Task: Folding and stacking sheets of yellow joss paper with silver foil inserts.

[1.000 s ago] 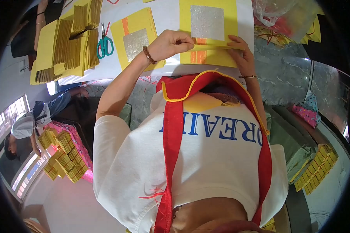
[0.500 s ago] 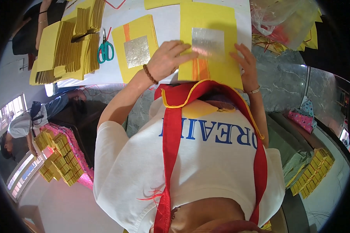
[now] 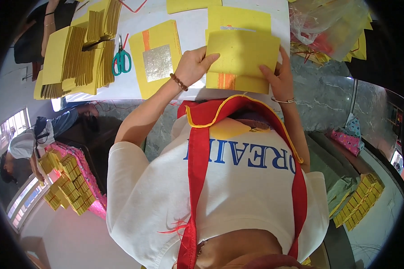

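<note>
- Left hand holds yellow sheet, fingertips hidden behind
- Right hand grips its opposite edge, fingers partly hidden
- Beyond both hands' fingers: silver patch, mostly covered

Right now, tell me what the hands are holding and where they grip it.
An orange-striped yellow paper sheet: the left hand at its left edge, the right hand at its right edge, each thumb on top.

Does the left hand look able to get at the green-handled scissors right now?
Probably yes: only a flat yellow sheet with a silver square lies between the left hand and the scissors, though the hand would likely have to let go of the yellow paper it holds.
</note>
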Demonstrator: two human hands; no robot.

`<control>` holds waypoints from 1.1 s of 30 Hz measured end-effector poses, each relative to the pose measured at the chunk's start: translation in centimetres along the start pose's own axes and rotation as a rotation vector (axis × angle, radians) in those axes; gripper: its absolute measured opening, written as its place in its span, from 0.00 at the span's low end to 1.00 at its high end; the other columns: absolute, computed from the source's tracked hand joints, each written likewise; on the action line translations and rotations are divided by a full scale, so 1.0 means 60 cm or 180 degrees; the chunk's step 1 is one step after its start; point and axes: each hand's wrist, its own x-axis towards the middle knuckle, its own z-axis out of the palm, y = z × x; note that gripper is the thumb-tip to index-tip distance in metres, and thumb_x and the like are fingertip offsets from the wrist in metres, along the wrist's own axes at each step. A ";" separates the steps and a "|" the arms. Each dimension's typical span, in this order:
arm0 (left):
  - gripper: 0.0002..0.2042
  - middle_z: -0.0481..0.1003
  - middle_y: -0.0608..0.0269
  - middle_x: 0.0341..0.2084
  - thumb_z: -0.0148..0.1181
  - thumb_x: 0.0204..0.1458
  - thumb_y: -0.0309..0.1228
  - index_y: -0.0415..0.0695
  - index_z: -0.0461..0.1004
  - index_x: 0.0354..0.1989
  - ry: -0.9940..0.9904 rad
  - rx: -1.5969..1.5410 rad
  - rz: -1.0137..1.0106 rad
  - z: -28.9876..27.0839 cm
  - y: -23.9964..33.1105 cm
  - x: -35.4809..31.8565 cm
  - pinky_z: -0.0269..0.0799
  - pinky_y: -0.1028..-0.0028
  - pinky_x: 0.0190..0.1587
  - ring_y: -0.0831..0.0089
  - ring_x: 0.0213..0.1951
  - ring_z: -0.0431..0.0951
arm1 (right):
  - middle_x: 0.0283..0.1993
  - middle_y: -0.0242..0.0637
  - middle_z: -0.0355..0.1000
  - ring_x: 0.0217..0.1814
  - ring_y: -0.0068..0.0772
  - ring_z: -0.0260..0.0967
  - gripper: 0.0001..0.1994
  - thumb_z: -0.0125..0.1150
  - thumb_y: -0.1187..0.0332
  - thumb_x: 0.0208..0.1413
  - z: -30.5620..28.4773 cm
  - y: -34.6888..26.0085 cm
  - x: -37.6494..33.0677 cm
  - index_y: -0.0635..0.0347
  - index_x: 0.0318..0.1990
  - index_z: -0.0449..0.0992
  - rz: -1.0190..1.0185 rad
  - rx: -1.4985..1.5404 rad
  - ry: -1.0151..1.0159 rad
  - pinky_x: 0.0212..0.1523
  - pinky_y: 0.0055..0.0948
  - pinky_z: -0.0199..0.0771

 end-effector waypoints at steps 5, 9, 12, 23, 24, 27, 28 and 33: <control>0.15 0.69 0.60 0.12 0.53 0.53 0.38 0.35 0.71 0.29 -0.0065 -0.0401 -0.0434 0.005 -0.005 0.011 0.60 0.72 0.19 0.77 0.15 0.65 | 0.37 0.40 0.74 0.37 0.27 0.71 0.22 0.61 0.65 0.48 0.007 -0.017 0.009 0.56 0.53 0.68 0.0003 -0.0596 0.0258 0.36 0.25 0.69; 0.12 0.71 0.66 0.17 0.54 0.52 0.31 0.36 0.68 0.40 0.0053 -0.1233 -0.0563 0.012 -0.013 0.007 0.59 0.78 0.19 0.83 0.17 0.64 | 0.41 0.42 0.74 0.39 0.29 0.72 0.18 0.61 0.64 0.48 0.010 -0.013 0.016 0.57 0.48 0.72 -0.0354 -0.1116 0.0279 0.39 0.25 0.69; 0.17 0.70 0.66 0.17 0.55 0.51 0.29 0.37 0.62 0.48 0.0040 -0.1159 -0.0701 0.006 0.003 0.009 0.58 0.79 0.18 0.84 0.16 0.64 | 0.42 0.44 0.74 0.41 0.30 0.72 0.17 0.61 0.64 0.48 0.012 -0.005 0.021 0.57 0.47 0.74 -0.0107 -0.0825 0.0254 0.41 0.25 0.69; 0.22 0.68 0.67 0.16 0.57 0.49 0.29 0.38 0.59 0.51 0.0387 -0.1005 -0.0576 -0.005 0.013 0.011 0.57 0.78 0.19 0.81 0.18 0.64 | 0.40 0.45 0.75 0.39 0.30 0.73 0.17 0.62 0.66 0.47 0.018 0.004 0.029 0.58 0.46 0.75 0.0101 -0.0508 0.0373 0.41 0.24 0.69; 0.22 0.70 0.64 0.19 0.58 0.48 0.30 0.39 0.61 0.51 0.0745 -0.0713 -0.0235 -0.007 0.015 0.012 0.61 0.75 0.23 0.77 0.21 0.68 | 0.40 0.44 0.75 0.39 0.30 0.73 0.17 0.62 0.66 0.47 0.017 0.002 0.030 0.58 0.46 0.75 0.0098 -0.0621 0.0368 0.41 0.24 0.69; 0.20 0.72 0.58 0.29 0.59 0.46 0.32 0.40 0.66 0.47 0.1506 0.1532 0.1641 -0.016 0.042 0.032 0.64 0.68 0.35 0.65 0.33 0.70 | 0.40 0.44 0.75 0.39 0.30 0.73 0.17 0.62 0.67 0.46 0.017 -0.006 0.029 0.59 0.46 0.75 0.0124 -0.0804 0.0379 0.42 0.24 0.69; 0.19 0.70 0.55 0.39 0.60 0.43 0.34 0.42 0.69 0.44 0.1018 0.1473 0.1483 -0.012 0.071 0.026 0.60 0.62 0.46 0.58 0.44 0.67 | 0.40 0.44 0.75 0.39 0.30 0.73 0.17 0.62 0.67 0.46 0.016 -0.008 0.028 0.60 0.46 0.75 0.0146 -0.0864 0.0376 0.42 0.24 0.70; 0.23 0.65 0.55 0.50 0.58 0.47 0.41 0.47 0.66 0.52 0.0323 0.2241 0.1813 0.061 0.090 0.035 0.57 0.61 0.51 0.57 0.52 0.62 | 0.41 0.45 0.74 0.39 0.32 0.73 0.17 0.62 0.67 0.46 0.021 -0.010 0.029 0.61 0.45 0.74 0.0162 -0.0584 0.0359 0.41 0.25 0.70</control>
